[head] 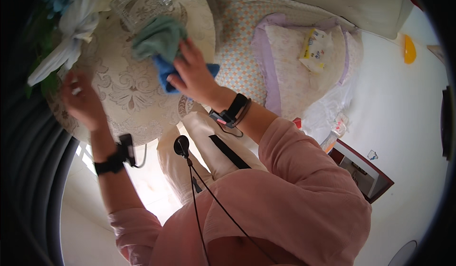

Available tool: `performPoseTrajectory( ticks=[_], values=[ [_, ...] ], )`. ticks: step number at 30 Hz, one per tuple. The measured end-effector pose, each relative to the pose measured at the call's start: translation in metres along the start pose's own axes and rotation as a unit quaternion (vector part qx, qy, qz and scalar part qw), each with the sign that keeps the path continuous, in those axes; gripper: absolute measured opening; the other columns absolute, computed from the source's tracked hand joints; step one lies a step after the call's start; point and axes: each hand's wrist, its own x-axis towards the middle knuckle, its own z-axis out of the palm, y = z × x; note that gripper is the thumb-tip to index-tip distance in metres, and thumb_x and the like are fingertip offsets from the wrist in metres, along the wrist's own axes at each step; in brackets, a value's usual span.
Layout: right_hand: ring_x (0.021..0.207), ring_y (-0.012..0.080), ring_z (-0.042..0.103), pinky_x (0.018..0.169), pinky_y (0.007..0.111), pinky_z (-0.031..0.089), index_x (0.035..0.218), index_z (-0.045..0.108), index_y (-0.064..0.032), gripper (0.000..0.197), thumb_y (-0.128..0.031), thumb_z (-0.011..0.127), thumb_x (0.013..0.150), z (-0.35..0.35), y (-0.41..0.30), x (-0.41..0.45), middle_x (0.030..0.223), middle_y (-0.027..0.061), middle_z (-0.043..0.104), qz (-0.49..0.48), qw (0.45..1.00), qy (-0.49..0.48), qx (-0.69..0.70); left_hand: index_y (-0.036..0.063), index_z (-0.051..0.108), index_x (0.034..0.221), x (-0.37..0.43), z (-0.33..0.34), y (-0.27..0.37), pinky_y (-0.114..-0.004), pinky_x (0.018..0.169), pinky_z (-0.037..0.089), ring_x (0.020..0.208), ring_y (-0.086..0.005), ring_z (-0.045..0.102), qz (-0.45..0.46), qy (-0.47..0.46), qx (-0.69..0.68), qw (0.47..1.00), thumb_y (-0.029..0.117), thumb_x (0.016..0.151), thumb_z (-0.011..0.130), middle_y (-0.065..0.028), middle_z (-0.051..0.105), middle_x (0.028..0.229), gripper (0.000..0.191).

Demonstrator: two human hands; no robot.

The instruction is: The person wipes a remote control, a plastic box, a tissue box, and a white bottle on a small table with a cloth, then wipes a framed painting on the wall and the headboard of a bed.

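My right hand [194,73] is over the round table, fingertips at the edge of a crumpled green cloth [156,38], thumb apart over a folded blue cloth [165,75]. Blur hides whether the fingers grip the green cloth. Toward the table's left edge, my left hand [83,100] has its fingers apart, with nothing plainly in them. Its fingertips are just below a knotted white cloth [76,27] and green leaves [50,82]. A clear ridged tray or dish [123,9] lies beyond the green cloth, partly covered by it.
A patterned cover [131,91] lies on the round table. Right of it are a checked sheet [237,34], a purple-edged quilt [269,66] and a printed soft pack [315,50]. Dark curtain folds [39,152] hang at the left. A black round device [181,146] hangs on cords before my body.
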Motion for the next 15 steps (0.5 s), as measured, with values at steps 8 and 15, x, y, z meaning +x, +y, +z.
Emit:
performPoseTrajectory(
  ticks=[8,15],
  values=[
    [0.122,0.0355,0.028,0.098,0.045,0.025,0.111,0.05,-0.0023,0.038,-0.018,0.06,0.077,-0.113,0.089,-0.063,0.127,0.0207,0.037,0.144,0.956,0.194,-0.166,0.0225,0.04,0.126,-0.123,0.058,0.086,-0.06,0.094,0.018,0.122,-0.0398,0.024,0.189,-0.22,0.218,0.932,0.057,0.066,0.061,-0.014,0.032,0.131,0.072],
    [0.123,0.0391,0.027,0.093,0.052,0.031,0.13,0.032,-0.0207,0.085,-0.054,0.066,0.059,-0.222,0.217,-0.119,0.134,0.0254,0.022,0.541,0.737,0.114,-0.389,0.0169,0.05,0.107,-0.145,0.034,0.049,-0.056,0.095,0.022,0.109,-0.0291,0.04,0.308,-0.306,0.183,0.882,0.037,0.054,0.072,-0.0102,0.045,0.111,0.061]
  ],
)
